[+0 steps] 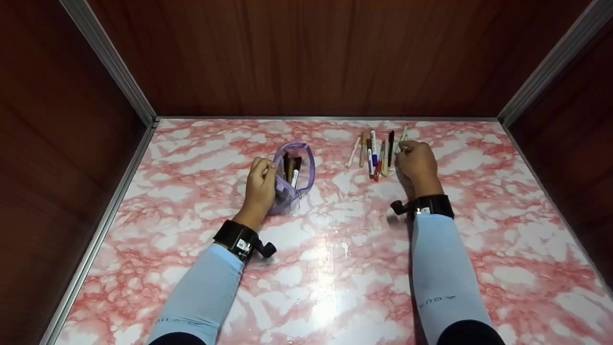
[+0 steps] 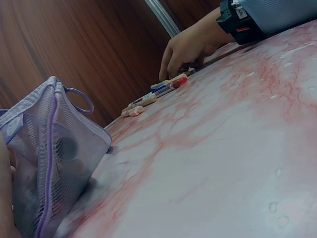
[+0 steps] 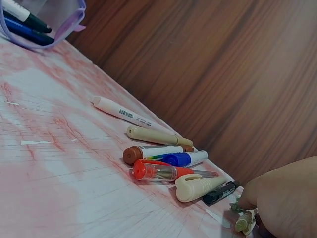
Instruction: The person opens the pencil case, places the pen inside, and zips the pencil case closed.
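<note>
My left hand (image 1: 260, 184) grips the near left side of a purple mesh pencil pouch (image 1: 312, 168), whose zipped mouth stands open. Inside it, dark pens and a white-barrelled marker (image 1: 295, 178) lean together. At the right end of a row of pens, my right hand (image 1: 419, 162) pinches a light green pen (image 1: 405, 130) lying on the table. The fingertips partly hide that pen's body. Just left of these fingers lies a black marker (image 3: 219, 194). In the left wrist view, the pouch (image 2: 74, 163) shows its mesh side, with dim shapes inside.
More pens lie side by side: a pale pink pen (image 3: 124, 113), a tan pen (image 3: 153, 135), a brown-capped marker (image 3: 132, 154), a blue-capped marker (image 3: 178, 159), a red pen (image 3: 148, 170) and a cream pen (image 3: 194, 188). Wooden panels (image 1: 316, 57) enclose the marbled table (image 1: 335, 268).
</note>
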Demonstrator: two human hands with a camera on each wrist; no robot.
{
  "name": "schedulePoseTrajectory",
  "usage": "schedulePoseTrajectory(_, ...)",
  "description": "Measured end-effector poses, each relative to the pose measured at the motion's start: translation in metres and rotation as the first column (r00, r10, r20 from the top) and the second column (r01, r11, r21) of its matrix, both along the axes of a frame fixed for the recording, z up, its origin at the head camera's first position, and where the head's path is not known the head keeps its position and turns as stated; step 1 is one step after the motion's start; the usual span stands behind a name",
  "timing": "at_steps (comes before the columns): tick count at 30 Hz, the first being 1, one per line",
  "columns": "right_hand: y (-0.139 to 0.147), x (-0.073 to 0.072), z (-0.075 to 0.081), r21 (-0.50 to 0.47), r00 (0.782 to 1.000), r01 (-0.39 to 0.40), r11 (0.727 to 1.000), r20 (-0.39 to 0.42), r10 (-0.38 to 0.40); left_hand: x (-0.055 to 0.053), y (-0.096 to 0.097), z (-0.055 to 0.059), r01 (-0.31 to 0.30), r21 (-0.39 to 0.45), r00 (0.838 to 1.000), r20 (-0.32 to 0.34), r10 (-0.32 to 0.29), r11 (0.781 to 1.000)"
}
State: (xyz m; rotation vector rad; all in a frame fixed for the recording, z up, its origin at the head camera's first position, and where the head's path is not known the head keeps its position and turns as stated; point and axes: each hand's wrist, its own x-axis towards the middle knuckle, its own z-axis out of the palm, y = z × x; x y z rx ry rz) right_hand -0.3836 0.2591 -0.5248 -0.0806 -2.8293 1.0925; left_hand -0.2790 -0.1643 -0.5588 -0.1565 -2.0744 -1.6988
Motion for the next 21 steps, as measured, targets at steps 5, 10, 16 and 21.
schedulePoseTrajectory(5, 0.000, 0.002, 0.001, -0.009, 0.999, -0.013, 1.000, -0.031, 0.012, 0.001, 0.000, 0.001, -0.004, -0.019, 1.000, 0.001, 0.004, 1.000)
schedulePoseTrajectory(10, 0.001, 0.005, 0.002, -0.012, 0.997, 0.004, 1.000, -0.077, -0.005, 0.002, 0.000, 0.002, -0.011, -0.042, 1.000, -0.005, 0.011, 0.999)
schedulePoseTrajectory(16, 0.013, -0.011, -0.015, 0.019, 0.992, 0.090, 0.996, -0.094, -0.088, 0.004, 0.000, 0.004, -0.017, -0.051, 1.000, -0.012, 0.017, 0.999)
schedulePoseTrajectory(21, 0.019, -0.018, -0.022, 0.036, 0.985, 0.137, 0.990, -0.108, -0.132, 0.003, 0.001, 0.004, -0.013, -0.032, 1.000, -0.010, 0.013, 0.999)
